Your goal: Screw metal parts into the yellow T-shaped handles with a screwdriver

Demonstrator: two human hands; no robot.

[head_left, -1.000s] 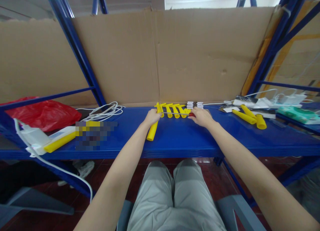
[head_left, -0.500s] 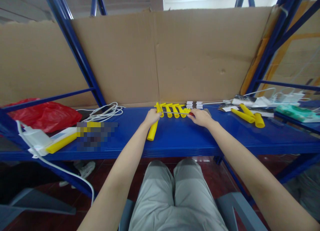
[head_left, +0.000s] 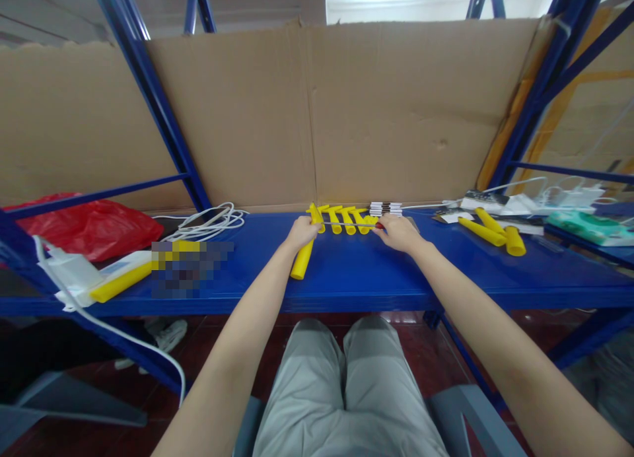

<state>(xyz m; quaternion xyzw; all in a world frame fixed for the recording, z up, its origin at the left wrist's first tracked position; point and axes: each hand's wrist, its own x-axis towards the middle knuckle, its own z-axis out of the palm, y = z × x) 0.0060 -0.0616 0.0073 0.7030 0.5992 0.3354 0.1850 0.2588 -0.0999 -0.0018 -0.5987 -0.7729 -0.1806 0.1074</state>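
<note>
The fingers of the left hand [head_left: 302, 232] cover the middle of a yellow plastic tube with a branched head [head_left: 300, 264], and the closed right hand [head_left: 397, 234] hides most of the red handle of a tool with a thin metal shaft [head_left: 349, 224]. Whether the shaft's tip touches the yellow head or goes into it is too small to tell. A pixelated patch blurs part of the left side of the table, and both forearms run out of the picture at the bottom.

The work lies over a glossy blue metal tabletop [head_left: 356, 272], backed by tall brown cardboard sheets [head_left: 396, 113] between blue metal posts; dark red tiles show below. Just beyond the shaft stands a row of similar yellow plastic pieces [head_left: 351, 228], with a stack of small white and black items [head_left: 386, 208] near its right end. Loose yellow tubes [head_left: 516, 241] lie well to the right, a coiled white cable [head_left: 212, 222] and a crumpled red plastic bag [head_left: 94, 227] to the left.

The held tube's long axis slants away from the person and slightly rightward, its round end nearest the person. The shaft lies nearly level, crosswise, pointing left from the right hand.
</note>
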